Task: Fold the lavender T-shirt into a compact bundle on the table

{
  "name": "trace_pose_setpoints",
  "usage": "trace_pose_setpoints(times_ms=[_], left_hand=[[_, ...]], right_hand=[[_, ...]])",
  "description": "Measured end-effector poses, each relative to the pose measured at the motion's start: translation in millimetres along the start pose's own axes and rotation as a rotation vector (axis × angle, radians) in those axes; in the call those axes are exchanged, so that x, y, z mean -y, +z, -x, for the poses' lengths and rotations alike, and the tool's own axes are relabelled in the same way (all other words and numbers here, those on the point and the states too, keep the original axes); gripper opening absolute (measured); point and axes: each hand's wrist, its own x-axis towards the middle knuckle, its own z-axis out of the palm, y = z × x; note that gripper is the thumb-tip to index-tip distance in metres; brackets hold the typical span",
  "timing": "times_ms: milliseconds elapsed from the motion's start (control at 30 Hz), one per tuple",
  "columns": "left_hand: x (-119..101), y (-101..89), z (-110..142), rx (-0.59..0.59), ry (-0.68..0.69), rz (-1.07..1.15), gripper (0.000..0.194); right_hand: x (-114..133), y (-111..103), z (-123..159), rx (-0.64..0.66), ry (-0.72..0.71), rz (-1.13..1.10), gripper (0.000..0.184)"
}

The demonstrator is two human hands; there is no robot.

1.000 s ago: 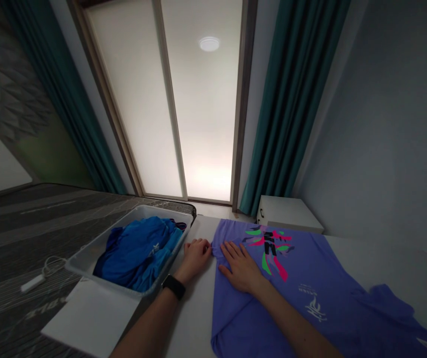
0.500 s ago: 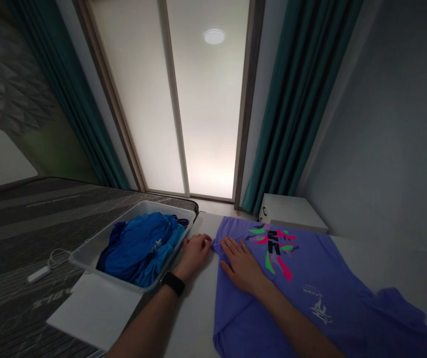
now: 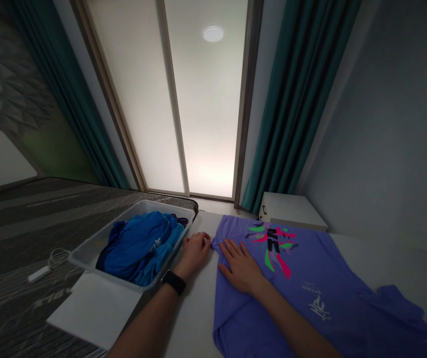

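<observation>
A purple T-shirt [image 3: 310, 263] with a bright pink, green and black print lies spread on a white table [image 3: 193, 318], its left side partly folded over. At the shirt's left edge, my left hand [image 3: 195, 254] has its fingers closed on a small bit of the fabric. A dark watch sits on that wrist. My right hand [image 3: 241, 266] rests flat on the shirt just beside it, fingers stretched out. Left of my hands stands a clear plastic bin [image 3: 82, 256] holding crumpled blue clothes [image 3: 142, 246].
The bin stands partly on a dark patterned bed [image 3: 8, 228], near a white board [image 3: 94, 308]. A white plug with a cord [image 3: 40, 273] lies on the bed. Beyond the table is a white cabinet [image 3: 291, 209], with teal curtains [image 3: 295, 109] and frosted sliding doors [image 3: 206, 114] behind.
Hardly anything differs. Both hands keep their places on the shirt, and the view has shifted very slightly.
</observation>
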Motion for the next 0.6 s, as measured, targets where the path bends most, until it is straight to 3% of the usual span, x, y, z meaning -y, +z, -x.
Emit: trace_pose_setpoints(times_ms=[300,600], left_hand=[[-1.2,-1.1,-0.5,0.025,0.032,0.007,0.018],[-3.7,-0.8,0.1,-0.008,0.001,-0.036,0.017]], right_hand=[[1.1,-0.9,0.4,-0.028,0.001,0.012,0.067],[-2.7,5.0,1.4,-0.037,0.112,0.037,0.07]])
